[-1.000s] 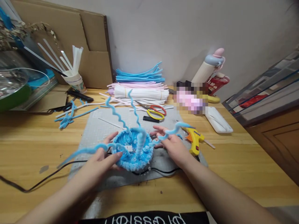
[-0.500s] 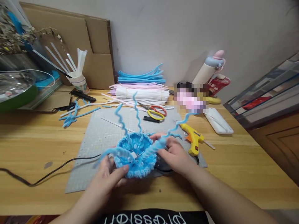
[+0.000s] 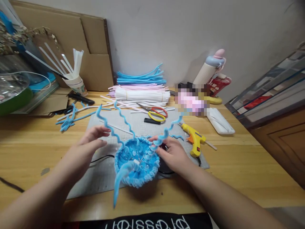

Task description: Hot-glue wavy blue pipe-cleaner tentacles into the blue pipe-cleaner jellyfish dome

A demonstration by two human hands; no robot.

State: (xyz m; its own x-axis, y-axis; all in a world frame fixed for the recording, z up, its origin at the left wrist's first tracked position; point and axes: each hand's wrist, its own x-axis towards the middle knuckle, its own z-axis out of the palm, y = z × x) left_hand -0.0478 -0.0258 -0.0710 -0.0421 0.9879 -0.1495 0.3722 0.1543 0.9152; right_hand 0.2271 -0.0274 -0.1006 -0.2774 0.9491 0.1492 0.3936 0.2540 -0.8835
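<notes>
A bowl-shaped piece of blue pipe cleaners [image 3: 140,181] is held above the front of the grey cutting mat [image 3: 83,181], hollow side up. Several coiled blue strands [image 3: 124,171] stick out of it, one bending down toward me. Inside, thin wires and a small white piece [image 3: 136,162] show at the centre. My right hand [image 3: 172,152] grips the bowl's right rim, thumb on the near side and fingers partly hidden behind. My left hand [image 3: 94,143] is off the bowl at its left, fingers apart, close to a coiled strand; it holds nothing.
A yellow glue gun [image 3: 196,141] lies to the right on the mat, with scissors [image 3: 158,114] further back. Bundles of blue, pink and white pipe cleaners [image 3: 143,95] line the wall. A cup of glue sticks [image 3: 75,84] stands back left, a white phone-like slab [image 3: 220,121] right.
My left hand has let go of the bowl's left side and moved up and left, opening. The bowl has turned slightly in my right hand, its strands swinging left and down.
</notes>
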